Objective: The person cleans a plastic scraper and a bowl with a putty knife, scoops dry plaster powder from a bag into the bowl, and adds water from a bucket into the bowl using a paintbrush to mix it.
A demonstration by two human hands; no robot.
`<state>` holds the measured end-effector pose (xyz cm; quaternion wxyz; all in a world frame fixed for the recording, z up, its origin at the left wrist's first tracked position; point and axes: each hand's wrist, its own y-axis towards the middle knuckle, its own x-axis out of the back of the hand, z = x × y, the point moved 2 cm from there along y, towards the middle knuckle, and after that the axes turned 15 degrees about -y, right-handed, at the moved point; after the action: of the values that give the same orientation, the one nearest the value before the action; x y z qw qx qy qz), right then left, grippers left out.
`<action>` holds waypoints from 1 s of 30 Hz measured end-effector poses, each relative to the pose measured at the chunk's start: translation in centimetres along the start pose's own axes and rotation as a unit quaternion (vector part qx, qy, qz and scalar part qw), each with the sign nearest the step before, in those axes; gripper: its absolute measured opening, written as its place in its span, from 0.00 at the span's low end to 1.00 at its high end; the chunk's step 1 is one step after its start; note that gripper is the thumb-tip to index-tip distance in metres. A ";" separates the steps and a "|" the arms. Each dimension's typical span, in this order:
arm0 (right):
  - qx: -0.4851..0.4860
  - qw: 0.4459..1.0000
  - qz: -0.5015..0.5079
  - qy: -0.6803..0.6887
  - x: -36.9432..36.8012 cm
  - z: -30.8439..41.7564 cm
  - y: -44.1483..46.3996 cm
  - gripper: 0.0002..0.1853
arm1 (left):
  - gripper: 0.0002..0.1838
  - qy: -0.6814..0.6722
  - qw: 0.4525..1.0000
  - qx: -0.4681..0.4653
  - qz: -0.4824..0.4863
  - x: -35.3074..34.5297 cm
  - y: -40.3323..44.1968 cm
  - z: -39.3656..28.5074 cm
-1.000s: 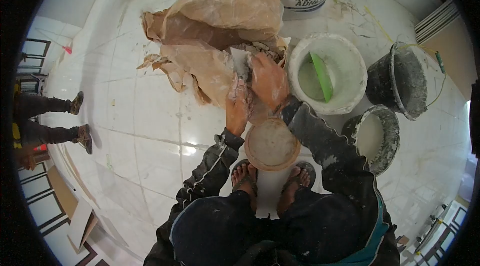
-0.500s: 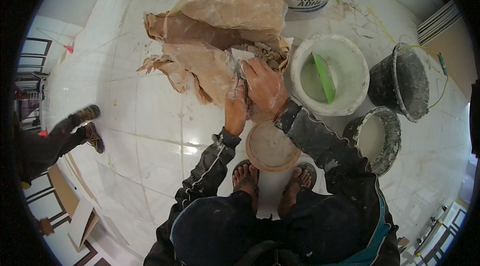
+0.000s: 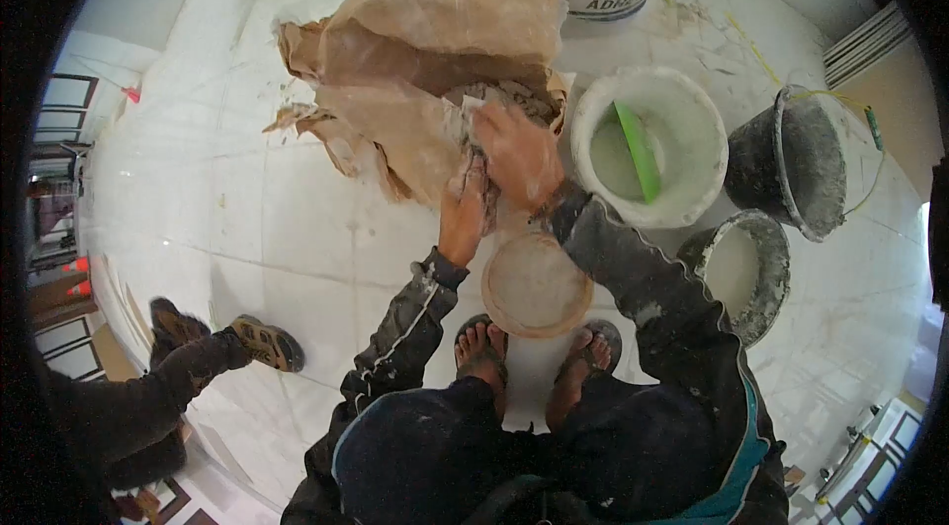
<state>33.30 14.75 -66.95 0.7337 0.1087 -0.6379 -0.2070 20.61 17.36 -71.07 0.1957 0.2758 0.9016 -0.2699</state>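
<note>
Another person's legs [image 3: 193,367] have come farther in from the left since half a second ago; both hands remain at the paper bag. Bag [image 3: 445,21] lies on the floor ahead, brown, creased, dusted white, torn along its lower left edge, mouth gaping over grey lumpy material [image 3: 516,98]. Right hand [image 3: 521,157] blurred at the mouth, fingers bent beside a pale flat piece [image 3: 472,106]; cannot tell its grip. Left hand [image 3: 462,209] just below, fingers close together, grey-smeared; whether they hold anything, cannot tell. White tub [image 3: 700,134] stands right of bag.
</note>
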 end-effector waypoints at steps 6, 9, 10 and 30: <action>0.006 1.000 -0.012 0.000 0.2 0.1 0.6 0.18 | 0.20 0.033 0.999 -0.017 -0.040 -0.4 -0.3 -0.1; -0.043 0.999 -0.008 -0.029 -0.5 -1.2 0.8 0.17 | 0.21 0.046 0.998 -0.026 -0.031 -0.5 0.0 0.3; -0.020 1.000 -0.008 -0.018 -0.5 -0.5 0.4 0.17 | 0.21 0.048 0.998 -0.026 -0.031 -0.2 0.1 0.4; -0.103 0.991 0.077 -0.028 -1.1 -1.7 -0.2 0.19 | 0.20 -0.065 0.998 0.023 -0.009 0.7 0.4 1.0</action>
<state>34.85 14.85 -68.33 0.7368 -0.0222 -0.6398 -0.2176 20.53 17.37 -72.33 0.2451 0.2538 0.8828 -0.3101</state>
